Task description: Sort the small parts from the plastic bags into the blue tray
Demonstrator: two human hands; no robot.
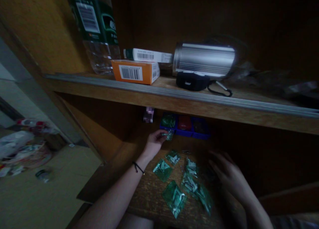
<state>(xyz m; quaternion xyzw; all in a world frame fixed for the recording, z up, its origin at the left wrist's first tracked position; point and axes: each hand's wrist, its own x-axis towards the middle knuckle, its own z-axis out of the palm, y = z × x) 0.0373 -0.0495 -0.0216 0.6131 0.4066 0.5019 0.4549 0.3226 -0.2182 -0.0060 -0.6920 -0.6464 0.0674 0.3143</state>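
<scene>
My left hand [155,142], with a dark cord bracelet on the wrist, reaches into the lower compartment. Its fingers are closed on a small clear green plastic bag [169,135], just in front of the blue bins [184,133]. Several similar green bags [174,198] with pale, stick-like pieces inside lie spread over the wooden shelf board [147,192], below and right of that hand. A few tiny loose pieces [186,152] lie near them. To the right of the bags, my right hand [228,167] hovers in shadow, fingers stretched out, with nothing visible in it.
Above, the upper shelf edge [174,92] crosses the view. On it are a plastic bottle [99,29], an orange box [134,72], a silver cylinder [205,58] and a black item with a carabiner [191,81]. A waste basket [37,156] stands on the floor at left.
</scene>
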